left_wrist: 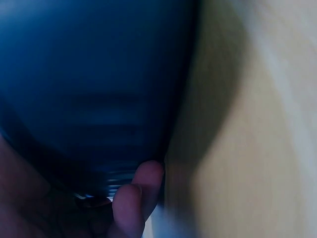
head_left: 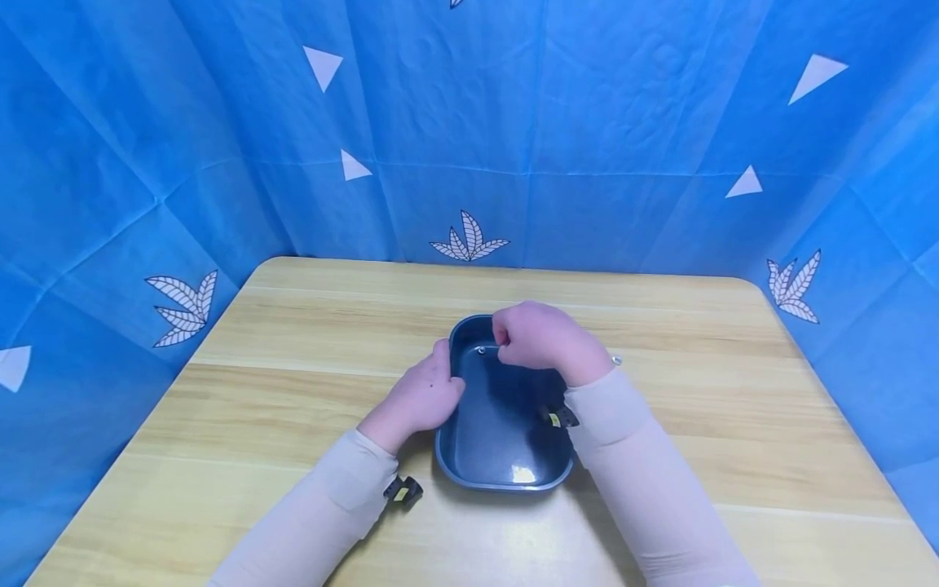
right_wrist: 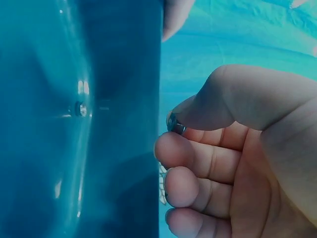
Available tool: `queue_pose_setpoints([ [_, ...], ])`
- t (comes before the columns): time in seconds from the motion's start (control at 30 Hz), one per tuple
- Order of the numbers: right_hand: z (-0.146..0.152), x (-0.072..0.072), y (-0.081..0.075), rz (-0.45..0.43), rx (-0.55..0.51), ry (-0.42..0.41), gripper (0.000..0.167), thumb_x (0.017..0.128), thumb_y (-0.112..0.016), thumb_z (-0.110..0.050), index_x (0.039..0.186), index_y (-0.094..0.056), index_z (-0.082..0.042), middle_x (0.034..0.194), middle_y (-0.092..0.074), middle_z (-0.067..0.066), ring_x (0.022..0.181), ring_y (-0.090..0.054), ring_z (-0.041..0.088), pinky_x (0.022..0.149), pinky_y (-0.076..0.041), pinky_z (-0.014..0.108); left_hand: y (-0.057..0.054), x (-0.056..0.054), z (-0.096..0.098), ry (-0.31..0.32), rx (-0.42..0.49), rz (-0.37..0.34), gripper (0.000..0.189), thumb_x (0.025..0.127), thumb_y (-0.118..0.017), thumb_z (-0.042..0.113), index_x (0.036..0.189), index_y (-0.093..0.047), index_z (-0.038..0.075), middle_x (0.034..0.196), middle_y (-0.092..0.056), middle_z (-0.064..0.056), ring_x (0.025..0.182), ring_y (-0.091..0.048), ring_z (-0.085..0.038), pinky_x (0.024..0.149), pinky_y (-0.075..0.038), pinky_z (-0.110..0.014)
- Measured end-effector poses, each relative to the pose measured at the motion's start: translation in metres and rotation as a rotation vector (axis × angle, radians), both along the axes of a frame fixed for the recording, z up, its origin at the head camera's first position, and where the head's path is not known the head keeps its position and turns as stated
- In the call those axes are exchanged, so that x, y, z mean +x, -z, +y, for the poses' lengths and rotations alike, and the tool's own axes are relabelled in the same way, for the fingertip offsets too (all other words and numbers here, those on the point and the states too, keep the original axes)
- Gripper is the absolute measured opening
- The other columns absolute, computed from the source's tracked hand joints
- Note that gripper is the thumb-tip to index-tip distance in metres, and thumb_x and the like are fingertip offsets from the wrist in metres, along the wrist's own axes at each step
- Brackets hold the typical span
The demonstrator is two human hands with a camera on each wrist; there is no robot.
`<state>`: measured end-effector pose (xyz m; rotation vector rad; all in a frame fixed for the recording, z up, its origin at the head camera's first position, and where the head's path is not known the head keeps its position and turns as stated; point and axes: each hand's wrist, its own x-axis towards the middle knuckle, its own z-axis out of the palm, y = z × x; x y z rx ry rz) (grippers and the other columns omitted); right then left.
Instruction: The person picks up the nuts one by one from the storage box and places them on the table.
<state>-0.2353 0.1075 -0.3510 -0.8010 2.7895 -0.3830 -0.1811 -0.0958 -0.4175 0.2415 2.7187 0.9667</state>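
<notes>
A dark blue tray (head_left: 491, 424) with rounded corners is in front of me on the table. My left hand (head_left: 424, 390) grips its left side, with the thumb over the rim and fingers along the outer wall, as the left wrist view shows of the tray's side (left_wrist: 114, 59). Over the far right corner is my right hand (head_left: 539, 336), pinching a small metal nut (right_wrist: 177, 124) between thumb and index finger. The other fingers are curled in. Another small nut (right_wrist: 80, 109) lies inside the tray at its far end.
One more small metal piece (head_left: 616, 359) lies on the wooden table (head_left: 330, 326), just right of my right wrist. A blue curtain (head_left: 623, 122) with white triangles and leaf prints hangs behind the table and along both sides.
</notes>
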Motion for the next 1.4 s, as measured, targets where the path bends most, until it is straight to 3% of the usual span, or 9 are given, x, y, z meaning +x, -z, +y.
queue_pose_setpoints([
  [0.2, 0.009, 0.002, -0.003, 0.022, -0.034, 0.021, 0.005, 0.087, -0.067, -0.013, 0.087, -0.064, -0.016, 0.077, -0.061, -0.002, 0.074, -0.056, 0.019, 0.068, -0.046, 0.035, 0.001, 0.000, 0.000, -0.005, 0.017, 0.005, 0.064, 0.102, -0.047, 0.024, 0.156, -0.020, 0.002, 0.149, -0.047, -0.016, 0.119, -0.055, -0.028, 0.101, -0.045, -0.048],
  [0.67, 0.026, 0.009, -0.014, 0.064, -0.125, 0.083, 0.007, 0.087, -0.065, -0.014, 0.093, -0.064, -0.017, 0.075, -0.060, -0.002, 0.071, -0.055, 0.020, 0.067, -0.046, 0.036, -0.001, 0.001, 0.001, -0.004, 0.024, 0.001, 0.063, 0.102, -0.045, 0.022, 0.156, -0.019, 0.001, 0.147, -0.048, -0.016, 0.110, -0.056, -0.030, 0.088, -0.049, -0.044],
  [0.93, 0.036, 0.011, -0.019, 0.098, -0.130, 0.095, 0.006, 0.086, -0.064, -0.015, 0.092, -0.064, -0.016, 0.075, -0.061, -0.003, 0.070, -0.056, 0.020, 0.066, -0.047, 0.036, -0.001, 0.001, 0.001, 0.000, 0.030, 0.010, 0.065, 0.102, -0.046, 0.022, 0.157, -0.018, 0.002, 0.149, -0.046, -0.017, 0.111, -0.056, -0.030, 0.089, -0.049, -0.045],
  [1.1, 0.043, 0.010, -0.020, 0.086, -0.140, 0.114, 0.009, 0.087, -0.063, -0.014, 0.095, -0.065, -0.016, 0.076, -0.062, -0.002, 0.068, -0.056, 0.020, 0.065, -0.047, 0.037, -0.001, 0.001, 0.001, -0.006, 0.038, 0.009, 0.066, 0.101, -0.046, 0.021, 0.157, -0.018, 0.002, 0.152, -0.045, -0.017, 0.115, -0.055, -0.030, 0.093, -0.047, -0.047],
  [1.3, 0.057, 0.008, -0.020, 0.018, -0.171, 0.152, 0.012, 0.089, -0.059, -0.013, 0.099, -0.064, -0.014, 0.077, -0.062, 0.001, 0.053, -0.057, 0.019, 0.059, -0.048, 0.038, -0.001, 0.001, 0.002, -0.007, 0.036, 0.001, 0.066, 0.101, -0.046, 0.021, 0.158, -0.017, 0.002, 0.150, -0.046, -0.017, 0.111, -0.056, -0.030, 0.088, -0.049, -0.045],
  [1.4, 0.065, 0.006, -0.019, 0.024, -0.181, 0.161, 0.013, 0.088, -0.057, -0.012, 0.100, -0.064, -0.013, 0.075, -0.060, 0.002, 0.053, -0.056, 0.019, 0.059, -0.047, 0.039, 0.000, 0.001, 0.001, -0.009, 0.037, -0.002, 0.067, 0.102, -0.045, 0.022, 0.158, -0.016, 0.002, 0.151, -0.045, -0.017, 0.112, -0.056, -0.030, 0.088, -0.049, -0.045],
])
